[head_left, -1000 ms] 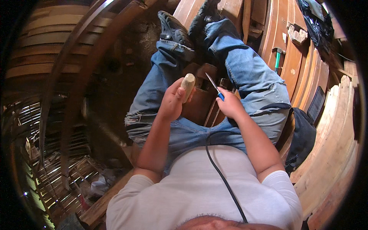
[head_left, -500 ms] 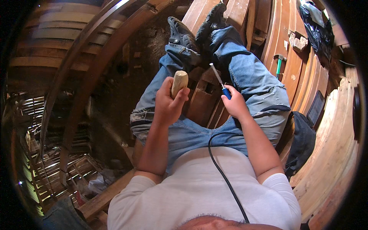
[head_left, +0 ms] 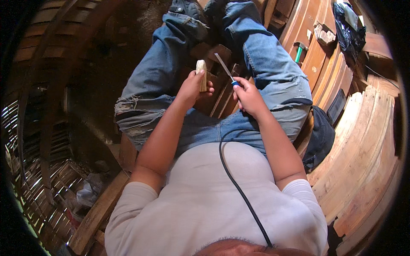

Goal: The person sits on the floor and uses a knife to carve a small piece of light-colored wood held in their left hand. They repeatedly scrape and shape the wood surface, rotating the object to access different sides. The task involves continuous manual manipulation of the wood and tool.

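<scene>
My left hand [head_left: 192,89] is closed around a pale wooden piece [head_left: 201,67], which stands up out of the fist with its rounded end on top. A chisel [head_left: 224,65] is in my right hand [head_left: 248,99], gripped by its blue handle; its metal blade points up and to the left, away from me. The two tools are apart. Below them, between my legs in blue jeans [head_left: 265,64], lie reddish-brown timbers [head_left: 218,54], partly hidden by my hands and in shadow.
To the right, a green-handled hammer [head_left: 299,53] rests on long brown boards [head_left: 316,70]. A rough wood chunk [head_left: 325,36] and a black plastic bag [head_left: 351,34] lie beyond it. Nearer are a dark flat device [head_left: 337,106], dark cloth [head_left: 321,138] and pale planks [head_left: 354,141]. A black cable [head_left: 239,187] crosses my shirt.
The whole view has shifted, with my legs now higher in it. The wooden piece has turned and looks narrower. My hands are slightly closer together, both tools still held.
</scene>
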Tool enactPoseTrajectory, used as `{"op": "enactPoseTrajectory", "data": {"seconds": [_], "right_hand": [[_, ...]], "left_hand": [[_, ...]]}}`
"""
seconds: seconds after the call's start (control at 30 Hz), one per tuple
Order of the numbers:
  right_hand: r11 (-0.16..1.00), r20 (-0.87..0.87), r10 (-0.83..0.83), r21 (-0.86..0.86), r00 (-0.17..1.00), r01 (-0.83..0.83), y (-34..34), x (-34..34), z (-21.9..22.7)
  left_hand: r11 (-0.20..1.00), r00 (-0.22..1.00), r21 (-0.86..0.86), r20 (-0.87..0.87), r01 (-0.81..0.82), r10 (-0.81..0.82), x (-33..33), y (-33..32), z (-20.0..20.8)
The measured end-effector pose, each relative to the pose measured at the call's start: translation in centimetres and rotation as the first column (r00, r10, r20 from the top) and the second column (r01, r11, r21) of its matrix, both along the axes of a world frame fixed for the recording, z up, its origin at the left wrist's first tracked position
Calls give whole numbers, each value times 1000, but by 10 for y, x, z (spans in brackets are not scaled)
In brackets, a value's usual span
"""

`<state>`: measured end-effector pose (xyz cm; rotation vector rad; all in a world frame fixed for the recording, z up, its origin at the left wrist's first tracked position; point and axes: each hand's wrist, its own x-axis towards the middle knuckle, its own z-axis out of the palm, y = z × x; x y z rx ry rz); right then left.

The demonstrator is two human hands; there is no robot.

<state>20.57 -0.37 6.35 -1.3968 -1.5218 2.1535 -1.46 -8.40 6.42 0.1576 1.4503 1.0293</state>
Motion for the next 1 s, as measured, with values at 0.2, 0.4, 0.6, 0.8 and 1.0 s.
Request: {"op": "enactPoseTrajectory", "data": {"seconds": [0.2, 0.4, 0.6, 0.8, 1.0], "right_hand": [[992, 74, 70, 101, 995, -77, -4, -5, -6], [947, 190, 123, 272, 974, -173, -6, -5, -20], [965, 283, 153, 164, 947, -205, 2, -4, -14], [992, 256, 104, 45, 961, -119, 0, 1, -17], [993, 291, 104, -79, 951, -84, 1, 0, -7]], "left_hand": [[994, 995, -58, -21, 92, -93, -4, 4, -29], [988, 983, -34, -108, 147, -150, 5, 20, -23], [980, 944, -78, -265, 182, -197, 17, 32, -51], [987, 950, -45, -265, 156, -163, 24, 37, -48], [986, 979, -66, -126, 155, -162, 30, 45, -45]]}}
